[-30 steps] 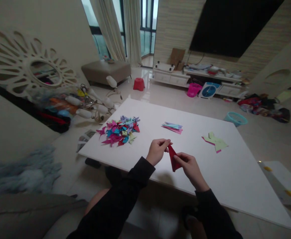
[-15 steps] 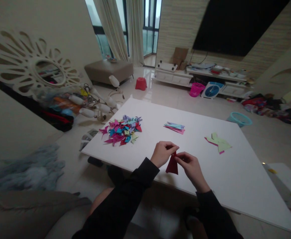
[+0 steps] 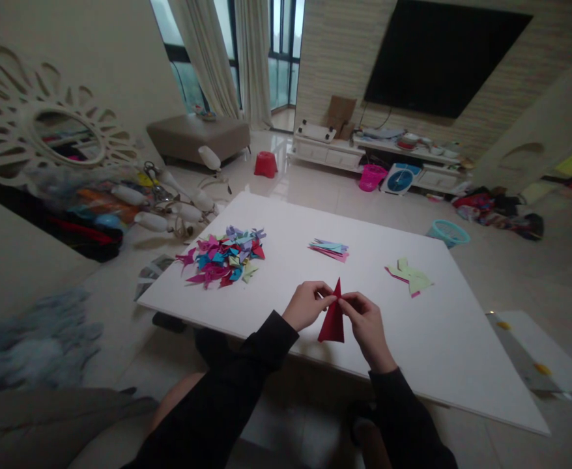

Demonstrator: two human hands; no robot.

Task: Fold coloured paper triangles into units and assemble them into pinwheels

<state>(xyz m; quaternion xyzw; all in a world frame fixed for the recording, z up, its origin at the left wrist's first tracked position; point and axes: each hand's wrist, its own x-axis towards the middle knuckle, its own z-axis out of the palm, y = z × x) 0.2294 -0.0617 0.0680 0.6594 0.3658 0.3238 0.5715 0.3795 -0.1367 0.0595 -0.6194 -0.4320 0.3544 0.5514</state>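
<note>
Between my hands, over the table's near edge, is a dark red folded paper (image 3: 333,324), narrow and pointed at the top and wider at the bottom. My left hand (image 3: 309,304) pinches its left side near the middle. From the other side my right hand (image 3: 365,320) pinches it at the same height. The pointed tip rises above my fingertips. On the white table (image 3: 276,280) a heap of colourful folded paper pieces (image 3: 227,257) lies to the left. A small stack of narrow folded papers (image 3: 329,249) is beyond my hands, and yellow-green folded papers (image 3: 410,277) lie to the right.
A mirror with a petal-like frame (image 3: 66,137) and a white-shaded lamp (image 3: 185,210) stand left of the table. Past its far side are a red stool (image 3: 266,165) and a pink basket (image 3: 372,177). A light blue basket (image 3: 448,232) stands near the far right corner.
My left fingers have moved down from the paper's top to its middle, uncovering the pointed tip. The view has turned slightly right, so everything appears shifted left.
</note>
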